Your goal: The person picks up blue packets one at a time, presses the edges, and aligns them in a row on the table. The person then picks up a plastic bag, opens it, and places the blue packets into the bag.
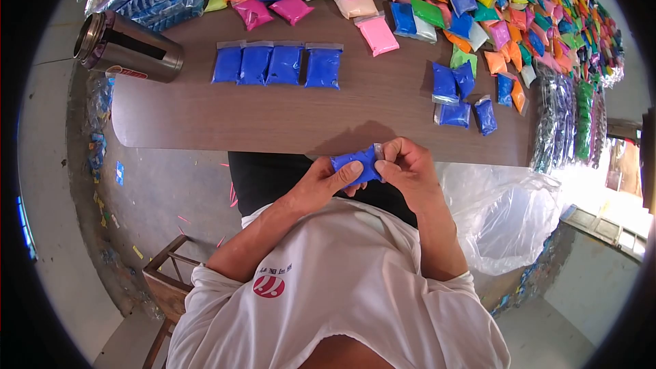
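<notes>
In front of my body, at the table's near edge, I hold a small blue packet [363, 167] in both hands. My left hand [326, 179] grips its left side, with the thumb lying across the front. The fingertips of my right hand [408, 169] pinch the clear strip at its right end. Farther back on the table, several similar blue packets [285, 65] lie side by side in a row. More blue packets [453, 114] are loosely grouped to the right.
A big heap of multicoloured packets [471, 0] covers the back and right of the brown table [225, 119]. A metal flask [130, 48] lies at the left. Clear strips of packets [584, 119] hang at the right edge, above a clear plastic bag [509, 219]. A wooden stool [167, 277] stands lower left.
</notes>
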Demonstrator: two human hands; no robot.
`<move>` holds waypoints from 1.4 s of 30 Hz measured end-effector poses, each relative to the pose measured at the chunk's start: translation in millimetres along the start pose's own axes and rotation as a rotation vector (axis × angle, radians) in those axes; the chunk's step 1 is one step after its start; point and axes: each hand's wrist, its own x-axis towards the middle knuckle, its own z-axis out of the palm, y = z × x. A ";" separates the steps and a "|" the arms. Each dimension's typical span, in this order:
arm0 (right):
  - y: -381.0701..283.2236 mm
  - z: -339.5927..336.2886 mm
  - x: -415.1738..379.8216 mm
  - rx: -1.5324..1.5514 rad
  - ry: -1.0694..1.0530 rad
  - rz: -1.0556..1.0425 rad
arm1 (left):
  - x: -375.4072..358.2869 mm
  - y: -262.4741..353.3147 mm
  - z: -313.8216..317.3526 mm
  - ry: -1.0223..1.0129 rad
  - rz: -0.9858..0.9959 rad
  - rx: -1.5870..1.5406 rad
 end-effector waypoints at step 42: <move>-44.1 12.2 87.4 -0.900 0.254 -0.374 | 7.2 -5.1 8.3 -0.038 0.018 -0.025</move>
